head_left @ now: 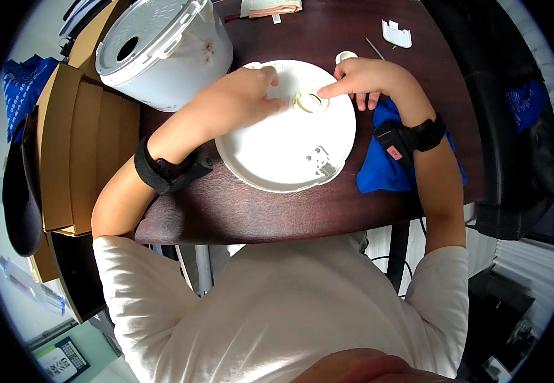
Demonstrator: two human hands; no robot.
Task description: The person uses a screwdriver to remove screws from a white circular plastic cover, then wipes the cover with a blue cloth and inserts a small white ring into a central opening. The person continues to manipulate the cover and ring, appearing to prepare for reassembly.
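A round white plastic lid (270,150), apparently an appliance cover, lies on the dark table in front of me. A pale cream ring (302,102) surrounds an opening toward its far right part. One outstretched digit of my right hand (363,78) touches this ring, and its other fingers hang past the lid's rim. Over the lid's left part is my left hand (242,96), slightly blurred, its thumb and fingers apart with nothing seen between them. Just beyond my right hand sits a small round cream part (346,56). Small metal fittings (321,163) show at the lid's near edge.
A white cooker body (174,64) with a flower print stands at the far left, beside cardboard boxes (79,147). A blue cloth (379,163) lies under my right forearm. Farther off are a small white cover (396,34), a thin rod (374,48) and a folded cloth (270,6).
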